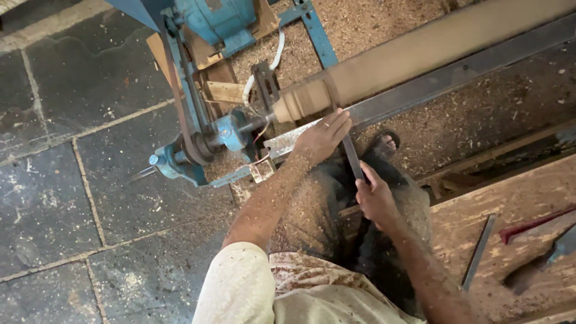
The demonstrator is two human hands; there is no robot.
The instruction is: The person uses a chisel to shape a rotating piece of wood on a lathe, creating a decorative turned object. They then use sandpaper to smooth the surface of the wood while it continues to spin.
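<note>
While a long wooden workpiece (420, 51) lies blurred across the lathe, running from the blue headstock (231, 132) toward the far right, a dark flat chisel (351, 155) is held against it just beside its turned, ringed end. The left hand (323, 137) lies over the metal tool rest (384, 108), fingers together and stretched flat over the chisel's far part, touching the rail; a ring shows on one finger. The right hand (375, 198) sits nearer, fingers clamped round the chisel's near end. Both forearms are dusted with wood shavings, and so are the person's lap and pale shirt (276, 288). A dark drive belt (183, 90) runs from the headstock pulley to the blue motor housing (219, 18) at the far side, with a white cable (270, 66) looping beside it. Sawdust (480, 120) lies thick under the workpiece and around a sandalled foot (384, 144) that shows just right of the left hand. To the left is a dark stone-slab floor (72, 180). On the near right a worn wooden board (516, 240) carries a second flat steel tool (479, 252) and a red-handled one (537, 223), both well apart from the hands. Between the hands and the headstock stands a small metal bracket (262, 171), close to the left wrist.
</note>
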